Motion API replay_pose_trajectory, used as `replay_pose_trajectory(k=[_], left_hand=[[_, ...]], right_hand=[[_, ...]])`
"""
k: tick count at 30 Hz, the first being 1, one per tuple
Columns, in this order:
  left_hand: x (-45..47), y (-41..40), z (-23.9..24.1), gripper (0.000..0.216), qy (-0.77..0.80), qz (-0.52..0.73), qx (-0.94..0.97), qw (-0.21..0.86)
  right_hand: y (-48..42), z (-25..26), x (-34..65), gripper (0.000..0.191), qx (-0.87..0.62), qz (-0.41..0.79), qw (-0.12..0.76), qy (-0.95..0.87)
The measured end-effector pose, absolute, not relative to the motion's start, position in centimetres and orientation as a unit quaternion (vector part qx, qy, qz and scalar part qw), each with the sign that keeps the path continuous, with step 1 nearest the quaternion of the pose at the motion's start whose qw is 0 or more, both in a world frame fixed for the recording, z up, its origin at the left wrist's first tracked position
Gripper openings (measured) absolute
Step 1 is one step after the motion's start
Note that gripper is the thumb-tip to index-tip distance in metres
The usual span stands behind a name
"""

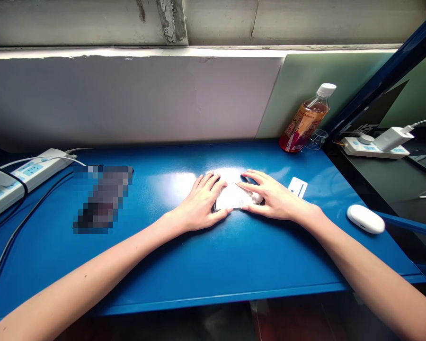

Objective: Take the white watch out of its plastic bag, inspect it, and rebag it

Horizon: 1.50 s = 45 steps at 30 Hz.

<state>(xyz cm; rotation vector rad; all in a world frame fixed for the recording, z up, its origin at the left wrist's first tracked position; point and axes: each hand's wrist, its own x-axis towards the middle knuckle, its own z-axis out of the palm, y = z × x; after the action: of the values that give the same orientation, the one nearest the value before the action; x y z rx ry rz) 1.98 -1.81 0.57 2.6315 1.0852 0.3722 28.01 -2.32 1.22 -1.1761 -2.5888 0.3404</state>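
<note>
A shiny, see-through packet-like thing (232, 196) lies flat on the blue table, with glare hiding most of what it contains. Its left side is bordered by my left hand (199, 203), with fingers spread and the thumb along its near edge. From the right, my right hand (270, 194) reaches over it, fingers apart, with index fingertip and thumb touching it. Under that palm a small rounded white part shows, partly hidden. Neither hand is visibly pinching the packet. Just beyond the right wrist is a white card (298, 187) with dark marks.
A drink bottle (307, 118) stands at the back right beside a small clear cup (317, 139). A white rounded case (365, 219) sits near the right edge. On the left are a power strip (31, 173), black cables (12, 246) and a blurred-out dark flat object (104, 199).
</note>
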Motion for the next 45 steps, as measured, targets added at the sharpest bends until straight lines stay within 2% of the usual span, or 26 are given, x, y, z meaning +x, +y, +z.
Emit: replay_pose_trajectory(k=[3, 9, 20, 27, 33, 39, 45], left_hand=[[2.4, -1.7, 0.4, 0.060, 0.382, 0.124, 0.906, 0.132], [2.4, -1.8, -0.2, 0.071, 0.371, 0.109, 0.916, 0.103], [2.2, -1.8, 0.0, 0.064, 0.360, 0.117, 0.919, 0.111], [2.3, -1.8, 0.1, 0.067, 0.347, 0.075, 0.931, 0.086], [2.2, -1.7, -0.2, 0.070, 0.348, 0.076, 0.930, 0.093], [2.3, -1.8, -0.1, 0.067, 0.352, 0.068, 0.929, 0.086], [2.3, -1.8, 0.0, 0.066, 0.346, 0.061, 0.933, 0.071]], right_hand=[[-2.4, 1.1, 27.9, 0.061, -0.406, 0.109, 0.137, -0.897], [-2.4, 0.7, 27.8, 0.059, -0.401, 0.092, 0.147, -0.899], [-2.5, 1.4, 27.7, 0.040, -0.380, 0.044, 0.205, -0.901], [-2.9, 1.4, 27.0, 0.035, -0.406, -0.006, 0.107, -0.908], [-3.3, 1.1, 26.8, 0.030, -0.405, -0.007, 0.083, -0.911], [-3.6, 0.5, 26.3, 0.031, -0.453, -0.024, 0.112, -0.884], [-3.7, 0.0, 25.9, 0.038, -0.491, 0.018, 0.176, -0.853]])
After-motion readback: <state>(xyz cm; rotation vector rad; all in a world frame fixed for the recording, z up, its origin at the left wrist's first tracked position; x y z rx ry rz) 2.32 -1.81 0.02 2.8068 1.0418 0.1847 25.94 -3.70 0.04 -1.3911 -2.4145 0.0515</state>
